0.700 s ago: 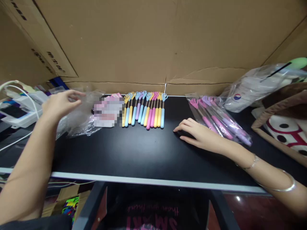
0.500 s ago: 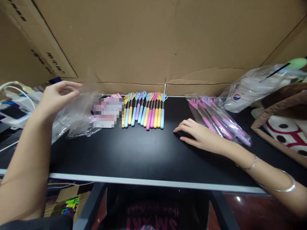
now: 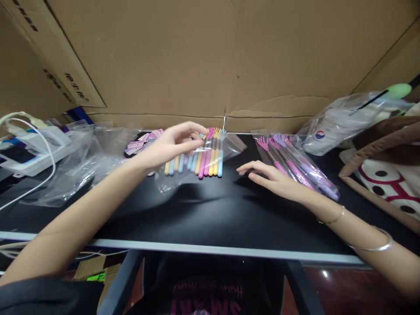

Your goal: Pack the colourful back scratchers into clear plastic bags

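Note:
My left hand [image 3: 179, 142] is over the row of small back scratchers with its thumb and fingers pinched on a clear plastic bag [image 3: 232, 146]. The bag spreads beneath the hand and partly veils the row. These back scratchers [image 3: 209, 164] have claw-shaped heads and pink, yellow, blue and purple handles; the left part of the row is partly hidden by my hand. To the right, my right hand [image 3: 267, 175] hovers low at the black table, fingers stretched out, holding nothing. Beside it lie pink and purple back scratchers [image 3: 297, 168] in clear bags.
More clear bags [image 3: 75, 153] lie at left, beside pink printed cards [image 3: 142, 142]. A white power strip [image 3: 49, 146] with cables sits at far left. At right are a bagged cup [image 3: 334, 127] and a brown-handled bag [image 3: 380, 175]. Cardboard [image 3: 197, 61] walls the table's back.
My left hand has moved right from the pile of bags to above the back scratchers, bringing a clear bag with it. My right hand has stayed nearly in place.

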{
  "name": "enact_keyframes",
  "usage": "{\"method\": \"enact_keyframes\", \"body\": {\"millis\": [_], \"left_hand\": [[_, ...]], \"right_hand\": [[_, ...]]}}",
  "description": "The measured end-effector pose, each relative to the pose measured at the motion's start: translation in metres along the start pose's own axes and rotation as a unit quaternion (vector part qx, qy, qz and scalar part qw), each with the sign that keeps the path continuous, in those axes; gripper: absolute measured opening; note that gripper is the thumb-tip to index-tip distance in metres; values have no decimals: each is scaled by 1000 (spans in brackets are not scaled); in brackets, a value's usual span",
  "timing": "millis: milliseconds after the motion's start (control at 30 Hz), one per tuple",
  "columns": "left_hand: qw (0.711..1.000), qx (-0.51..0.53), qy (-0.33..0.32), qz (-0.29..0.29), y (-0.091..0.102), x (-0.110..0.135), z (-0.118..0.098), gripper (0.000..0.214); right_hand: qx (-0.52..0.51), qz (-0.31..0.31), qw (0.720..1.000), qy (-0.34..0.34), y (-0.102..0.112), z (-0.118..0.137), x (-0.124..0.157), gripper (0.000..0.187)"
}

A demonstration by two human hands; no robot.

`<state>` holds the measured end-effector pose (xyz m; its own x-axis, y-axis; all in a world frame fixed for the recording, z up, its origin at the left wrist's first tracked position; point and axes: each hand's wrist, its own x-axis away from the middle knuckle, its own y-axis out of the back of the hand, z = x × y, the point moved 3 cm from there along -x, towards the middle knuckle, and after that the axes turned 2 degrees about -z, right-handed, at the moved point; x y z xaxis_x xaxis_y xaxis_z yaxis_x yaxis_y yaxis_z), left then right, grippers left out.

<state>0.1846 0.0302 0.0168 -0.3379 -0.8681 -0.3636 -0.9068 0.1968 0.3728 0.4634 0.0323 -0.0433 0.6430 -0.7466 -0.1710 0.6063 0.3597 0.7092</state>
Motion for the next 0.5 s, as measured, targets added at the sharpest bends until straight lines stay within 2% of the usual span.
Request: {"method": "enact_keyframes", "body": {"millis": [100,200,333,500], "left_hand": [[995,34,21,95,-30,-4,5,26],[985,71,55,147,-45,0,14,28],[981,89,75,154,-49,9,28,28],[985,55,71,148,-51,11,31,26]], "right_hand": [[-98,-19,994,-35,5,-6,-2,50],[-185,-73,978,-67,10,-12,-3,57],[-271,-146,946,-98,15,-16,-4,50],[-308,-230,918,-101,22,-19,-5,39]]}}
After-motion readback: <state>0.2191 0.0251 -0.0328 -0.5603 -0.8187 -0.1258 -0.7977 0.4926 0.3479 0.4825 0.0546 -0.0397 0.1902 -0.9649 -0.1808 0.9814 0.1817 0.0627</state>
